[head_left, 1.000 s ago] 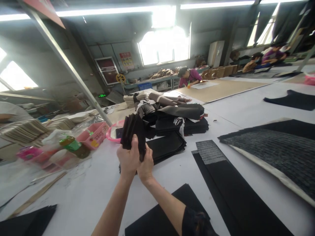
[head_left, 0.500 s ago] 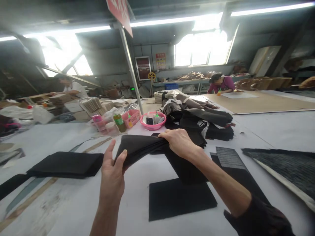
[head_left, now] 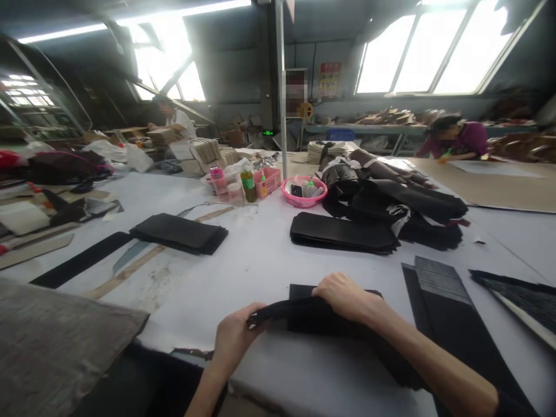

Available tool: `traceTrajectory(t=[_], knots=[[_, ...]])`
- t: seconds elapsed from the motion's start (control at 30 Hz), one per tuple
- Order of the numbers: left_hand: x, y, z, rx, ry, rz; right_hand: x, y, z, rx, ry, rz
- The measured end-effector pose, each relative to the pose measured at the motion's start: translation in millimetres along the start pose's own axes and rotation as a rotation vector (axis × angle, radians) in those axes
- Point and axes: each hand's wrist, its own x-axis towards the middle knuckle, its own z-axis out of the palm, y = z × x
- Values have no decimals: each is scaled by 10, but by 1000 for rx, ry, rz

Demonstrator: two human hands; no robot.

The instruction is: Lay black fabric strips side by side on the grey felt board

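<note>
As I stood watching, left hand (head_left: 234,339): gripped the left end of the black fabric stack (head_left: 299,310).
Right hand (head_left: 345,295): curled over the stack's top edge, clasping it.
Stack: well nearer than the pink basin (head_left: 303,200).
Flat black pile (head_left: 343,233): just nearer than the basin, to its right.
Dark heap (head_left: 391,197): right of the basin.

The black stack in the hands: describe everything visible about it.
The black stack is a sheaf of thin, matte, felt-like sheets, edges roughly aligned. It lies nearly flat, low over the white table near its front edge. The left hand pinches its left end; the right hand grips over its top.
</note>
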Motion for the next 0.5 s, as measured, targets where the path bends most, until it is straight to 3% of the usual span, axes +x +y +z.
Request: traceTrajectory(t=[0.1, 0.17, 0.27, 0.37, 0.5], knots=[[78, -30, 54, -13, 37, 166, 11, 5, -29, 20, 3, -14], [170, -23, 117, -222, -65, 228, 17, 43, -36, 48, 5, -26], [291, -7, 221, -496, -253, 151, -20, 143, 23, 75, 28, 25], [352, -6, 269, -595, -252, 30, -206, 288, 140, 28, 34, 207], [397, -23, 252, -626, -315, 12, -711, 541, 304, 57, 40, 398]])
